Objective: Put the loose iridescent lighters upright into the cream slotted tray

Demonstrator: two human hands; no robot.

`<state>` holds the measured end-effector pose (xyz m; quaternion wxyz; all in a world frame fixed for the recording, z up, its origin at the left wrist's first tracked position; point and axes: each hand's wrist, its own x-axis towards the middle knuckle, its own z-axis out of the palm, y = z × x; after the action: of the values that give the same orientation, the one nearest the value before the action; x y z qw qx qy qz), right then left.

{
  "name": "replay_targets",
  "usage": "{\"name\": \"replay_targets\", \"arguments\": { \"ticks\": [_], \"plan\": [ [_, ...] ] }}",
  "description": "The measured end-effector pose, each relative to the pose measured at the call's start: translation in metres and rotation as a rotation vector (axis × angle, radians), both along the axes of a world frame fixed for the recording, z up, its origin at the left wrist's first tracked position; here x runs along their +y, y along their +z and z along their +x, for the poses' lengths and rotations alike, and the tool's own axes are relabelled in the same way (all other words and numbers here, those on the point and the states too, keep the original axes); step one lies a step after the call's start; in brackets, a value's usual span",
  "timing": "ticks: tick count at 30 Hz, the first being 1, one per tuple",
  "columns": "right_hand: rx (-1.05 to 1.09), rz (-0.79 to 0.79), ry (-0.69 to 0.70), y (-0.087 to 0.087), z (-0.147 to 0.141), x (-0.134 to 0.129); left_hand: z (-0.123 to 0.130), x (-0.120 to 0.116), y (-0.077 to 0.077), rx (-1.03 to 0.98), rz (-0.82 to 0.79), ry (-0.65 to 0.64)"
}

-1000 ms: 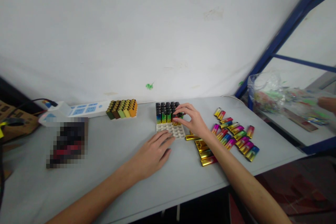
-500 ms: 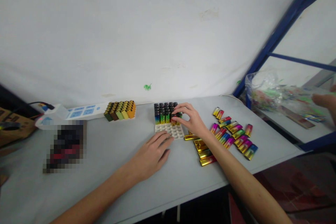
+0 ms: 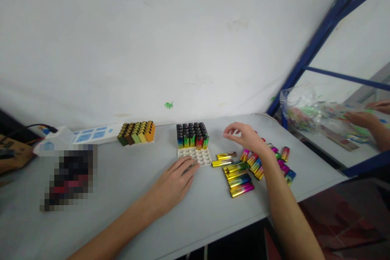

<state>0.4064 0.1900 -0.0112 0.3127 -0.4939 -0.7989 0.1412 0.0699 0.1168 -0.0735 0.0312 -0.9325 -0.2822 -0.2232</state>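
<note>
A white tray with rows of round holes stands on the table. Its back rows hold upright lighters with black tops and shiny coloured bodies; the front rows show bare holes. My left hand lies flat, its fingertips resting on the tray's front left part. Between the tray and the loose lighters, my right hand hovers above the table, fingers curved and apart, with nothing visible in them. Loose gold, pink, blue and green lighters lie right of the tray, some hidden behind my right forearm.
Another filled tray of lighters stands at the left beside a white power strip. A blurred dark item lies at the left. At the right are a blue metal frame, a plastic bag and another person's hands.
My right hand has let go of a lighter in the tray and moved right, towards the loose lighters. My left hand stays at the tray. The view has shifted slightly.
</note>
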Motion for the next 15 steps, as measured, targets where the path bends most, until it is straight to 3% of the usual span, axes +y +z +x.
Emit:
{"name": "replay_targets", "arguments": {
  "ticks": [3, 6, 11, 15],
  "plan": [
    [-0.135, -0.314, 0.07, -0.006, 0.018, -0.002, -0.001, 0.003, -0.004, 0.011, 0.025, 0.002],
    [-0.2, -0.474, 0.092, -0.011, 0.023, -0.003, -0.001, 0.004, -0.007, 0.002, 0.017, 0.036],
    [-0.216, -0.518, 0.07, -0.013, 0.022, -0.002, -0.001, 0.004, -0.008, 0.008, 0.005, 0.058],
    [-0.125, -0.415, 0.071, -0.011, 0.021, -0.001, -0.002, 0.003, -0.007, 0.02, 0.008, 0.051]
  ]
}}
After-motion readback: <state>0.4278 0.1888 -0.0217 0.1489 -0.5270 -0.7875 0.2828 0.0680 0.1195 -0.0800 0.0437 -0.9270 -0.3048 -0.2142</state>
